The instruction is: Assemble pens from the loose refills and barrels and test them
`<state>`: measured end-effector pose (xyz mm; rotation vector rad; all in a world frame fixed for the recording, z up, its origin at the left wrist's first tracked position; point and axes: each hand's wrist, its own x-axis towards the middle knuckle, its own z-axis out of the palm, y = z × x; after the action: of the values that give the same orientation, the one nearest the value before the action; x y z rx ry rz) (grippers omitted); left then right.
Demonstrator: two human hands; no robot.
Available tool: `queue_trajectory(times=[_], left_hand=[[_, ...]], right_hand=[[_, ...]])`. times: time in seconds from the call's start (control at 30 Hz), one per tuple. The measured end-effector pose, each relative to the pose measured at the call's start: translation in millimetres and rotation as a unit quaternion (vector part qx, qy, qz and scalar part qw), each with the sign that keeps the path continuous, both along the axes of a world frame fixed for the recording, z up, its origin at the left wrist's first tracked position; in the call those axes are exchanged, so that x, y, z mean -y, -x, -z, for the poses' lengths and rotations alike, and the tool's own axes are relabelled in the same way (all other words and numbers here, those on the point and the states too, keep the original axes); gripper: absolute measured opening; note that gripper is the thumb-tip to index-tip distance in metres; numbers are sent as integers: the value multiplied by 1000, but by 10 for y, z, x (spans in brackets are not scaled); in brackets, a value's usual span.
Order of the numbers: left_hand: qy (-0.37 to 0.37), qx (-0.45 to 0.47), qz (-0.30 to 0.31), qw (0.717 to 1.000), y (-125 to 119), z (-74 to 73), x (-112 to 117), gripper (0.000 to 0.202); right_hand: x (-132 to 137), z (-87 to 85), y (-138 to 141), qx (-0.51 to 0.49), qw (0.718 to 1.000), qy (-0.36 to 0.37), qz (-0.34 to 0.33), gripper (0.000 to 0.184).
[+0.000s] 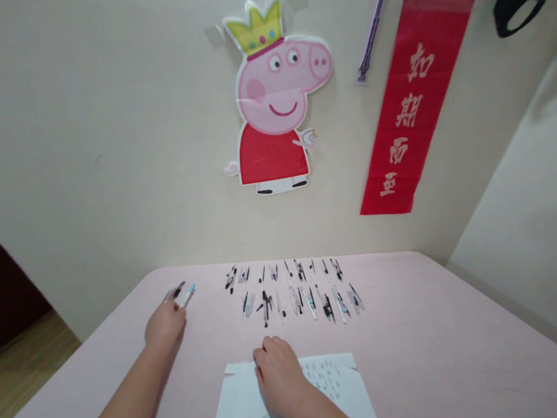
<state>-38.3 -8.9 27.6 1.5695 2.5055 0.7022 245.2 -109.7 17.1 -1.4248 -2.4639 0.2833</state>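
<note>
My left hand (165, 325) is at the left side of the table, its fingers closed at the lower end of a white pen with a light blue end (189, 293). Just beside that pen lies a black pen (179, 289), with another slim grey one partly behind my fingers. My right hand (279, 372) rests over the top of a white sheet of handwritten paper (339, 384). Its fingers are curled in, and the inside of the hand is hidden. Beyond it, pens and pen parts (266, 308) lie in two rows, several small groups in each.
The table (442, 362) has a pink top and meets the wall at the back. On the wall hang a cartoon pig cutout (275, 151), a red banner (411, 103) and a purple strap (371, 38). Wooden floor (19, 367) shows at lower left.
</note>
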Motion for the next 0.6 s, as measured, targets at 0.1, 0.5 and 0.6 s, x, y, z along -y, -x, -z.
queue_trajectory(times=[0.1, 0.5, 0.6], left_hand=[[-37, 67, 39, 996, -173, 12, 122, 19], [-67, 205, 302, 929, -980, 205, 702, 11], [-79, 113, 352, 926, -1014, 167, 759, 11]], right_hand=[[-22, -42, 1, 3, 1000, 20, -4, 17], [-404, 276, 73, -510, 839, 128, 141, 47], [-406, 363, 63, -598, 778, 133, 141, 47]])
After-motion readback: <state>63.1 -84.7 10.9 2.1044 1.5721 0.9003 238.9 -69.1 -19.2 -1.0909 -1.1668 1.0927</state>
